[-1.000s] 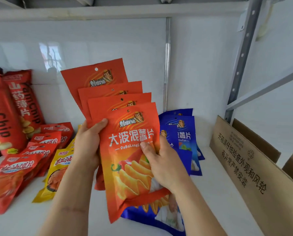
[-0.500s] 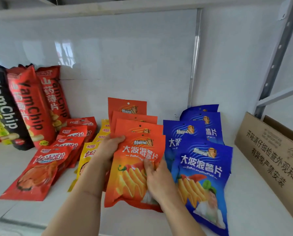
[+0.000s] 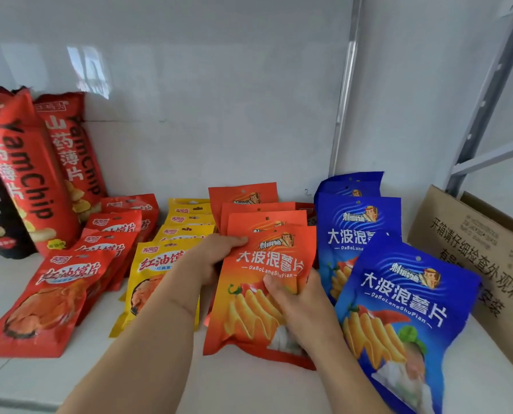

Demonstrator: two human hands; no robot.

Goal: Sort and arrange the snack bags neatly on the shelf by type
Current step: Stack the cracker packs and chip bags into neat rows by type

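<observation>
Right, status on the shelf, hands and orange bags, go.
Both hands on the orange chip bags: left hand grips the upper left edge, right hand grips the front. Stack sits between yellow bags and blue bags. Nothing blocking.

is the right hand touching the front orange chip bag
Touching. The head view shows the right hand lying on the front orange chip bag, its thumb pressed against the printed face with no gap.

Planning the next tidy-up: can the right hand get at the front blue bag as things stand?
Probably yes, once it lets go: the right hand grips the orange stack, and the front blue bag lies right beside it with nothing on top.
</observation>
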